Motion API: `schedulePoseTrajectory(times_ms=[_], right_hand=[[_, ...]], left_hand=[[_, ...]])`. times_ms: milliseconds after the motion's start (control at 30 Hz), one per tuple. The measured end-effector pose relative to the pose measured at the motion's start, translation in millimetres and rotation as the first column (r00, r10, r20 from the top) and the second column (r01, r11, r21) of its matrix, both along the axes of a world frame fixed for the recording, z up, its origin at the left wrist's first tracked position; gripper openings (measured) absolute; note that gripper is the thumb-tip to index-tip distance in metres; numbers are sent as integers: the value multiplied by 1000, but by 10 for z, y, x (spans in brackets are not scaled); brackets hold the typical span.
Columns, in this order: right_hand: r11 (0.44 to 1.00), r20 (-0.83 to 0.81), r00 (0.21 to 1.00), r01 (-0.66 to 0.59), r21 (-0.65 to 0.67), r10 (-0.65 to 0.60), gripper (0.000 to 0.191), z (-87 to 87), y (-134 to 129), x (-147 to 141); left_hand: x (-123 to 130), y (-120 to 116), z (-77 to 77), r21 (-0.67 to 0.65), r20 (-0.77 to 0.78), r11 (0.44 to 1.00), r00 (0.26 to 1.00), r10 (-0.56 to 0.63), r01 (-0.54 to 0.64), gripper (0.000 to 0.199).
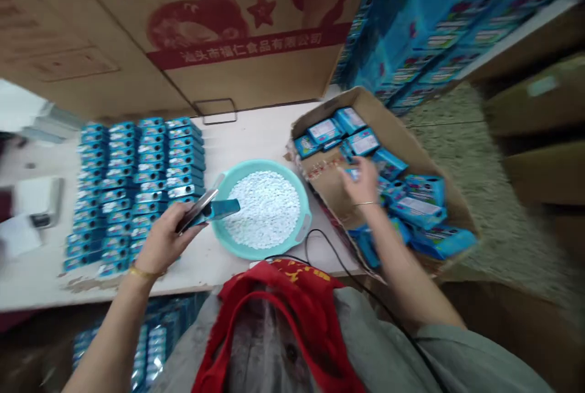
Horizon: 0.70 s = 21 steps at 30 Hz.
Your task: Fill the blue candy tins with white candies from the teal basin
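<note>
My left hand (169, 234) is closed around a scoop-like tool (223, 208) with a shiny, metal-looking strip and a blue end. The blue end reaches over the left rim of a light turquoise basin (305, 199). Small white pellets or candies (265, 210) fill much of the basin. Over an open carton (329, 189) on the right, my right hand (363, 183) has its thumb and fingers about a small blue box (351, 172), slightly smeared by motion. More small blue boxes (418, 210) lie loosely in the carton, some partly under my forearm.
Rows of stacked blue boxes (137, 192) stand left of the basin. A large printed carton (247, 76) rises behind it. Blue packs (411, 27) are piled at the back right. A black cable (329, 244) crosses the table's front edge.
</note>
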State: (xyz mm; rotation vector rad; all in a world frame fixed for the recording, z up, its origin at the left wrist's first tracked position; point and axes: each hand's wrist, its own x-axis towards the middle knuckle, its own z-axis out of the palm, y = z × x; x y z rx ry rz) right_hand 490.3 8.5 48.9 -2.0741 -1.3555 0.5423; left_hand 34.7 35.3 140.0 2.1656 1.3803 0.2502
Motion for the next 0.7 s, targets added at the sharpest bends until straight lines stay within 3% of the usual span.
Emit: schedulePoseTrajectory(times_ms=[67, 100, 167, 233, 300, 400, 500, 600, 700], right_hand=[[995, 5, 1000, -3, -97, 3, 49, -121, -84, 432], [961, 116, 991, -37, -275, 71, 52, -232, -159, 591], [819, 267, 915, -105, -565, 302, 69, -490, -337, 788], [717, 314, 813, -172, -676, 490, 75, -696, -485, 854], [694, 353, 740, -210, -688, 573, 68, -797, -535, 836], [718, 380, 703, -268, -642, 602, 61, -799, -421, 742], [780, 371, 768, -254, -572, 522, 54, -708, -238, 640], [888, 386, 880, -81, -453, 277, 51, -512, -148, 550], [985, 350, 937, 53, -165, 8, 50, -170, -158, 433]], left_hand=[[-345, -121, -26, -7, -113, 995, 989, 98, -100, 32], [-507, -187, -78, -16, -168, 990, 977, 132, -137, 32], [-784, -302, -257, -53, -273, 980, 947, 169, -191, 31], [-960, -361, -499, -109, -362, 969, 916, 170, -223, 30], [-1029, -347, -755, -155, -410, 958, 898, 159, -241, 31], [-1015, -239, -1060, -164, -410, 951, 895, 176, -262, 33], [-990, -162, -1195, -101, -380, 945, 890, 252, -311, 42], [-929, -191, -1180, 37, -261, 940, 905, 337, -340, 48], [-674, -250, -1088, 74, -122, 965, 958, 258, -251, 31]])
